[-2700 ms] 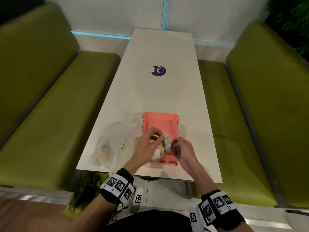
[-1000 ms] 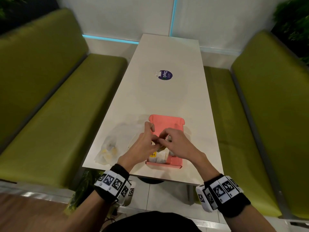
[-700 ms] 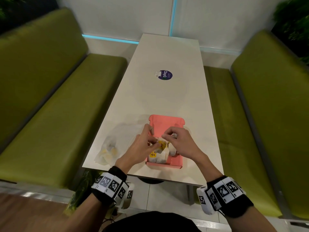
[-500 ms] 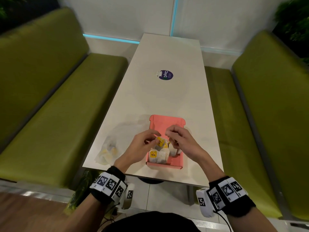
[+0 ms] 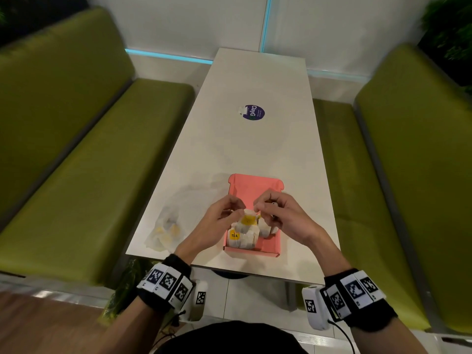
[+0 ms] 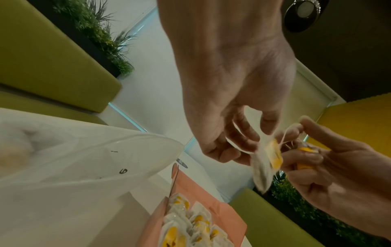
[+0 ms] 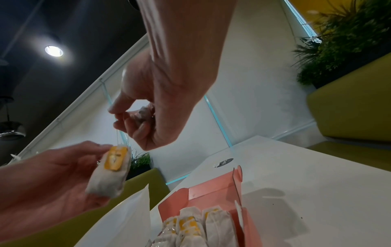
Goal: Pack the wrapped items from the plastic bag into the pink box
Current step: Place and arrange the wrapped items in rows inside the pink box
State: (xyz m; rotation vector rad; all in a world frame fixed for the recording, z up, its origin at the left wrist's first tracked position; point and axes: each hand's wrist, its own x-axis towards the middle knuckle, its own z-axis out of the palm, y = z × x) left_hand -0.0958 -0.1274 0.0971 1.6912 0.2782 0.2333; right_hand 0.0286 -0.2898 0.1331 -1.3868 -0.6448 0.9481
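Note:
The open pink box (image 5: 255, 183) lies near the table's front edge, with several white tea bags (image 5: 242, 238) with yellow tags standing in its near half. The same box (image 6: 211, 198) (image 7: 209, 192) and bags (image 6: 190, 225) (image 7: 198, 224) show in both wrist views. Above it my left hand (image 5: 238, 213) pinches one tea bag (image 5: 249, 220) (image 6: 265, 165) (image 7: 110, 170). My right hand (image 5: 258, 209) (image 7: 118, 117) pinches that bag's string and keeps another small wrapped bag (image 7: 143, 113) curled in its fingers. The clear plastic bag (image 5: 171, 223) (image 6: 84, 158) lies left of the box with a few items inside.
A round dark sticker (image 5: 253, 112) sits mid-table. The white table (image 5: 255, 149) stretches bare beyond the box. Green benches (image 5: 89, 162) flank both sides, and the table's near edge runs just below the box.
Both hands rose a little above the box and drew apart. The tea bag now hangs in the left fingers, its string stretched to the right hand.

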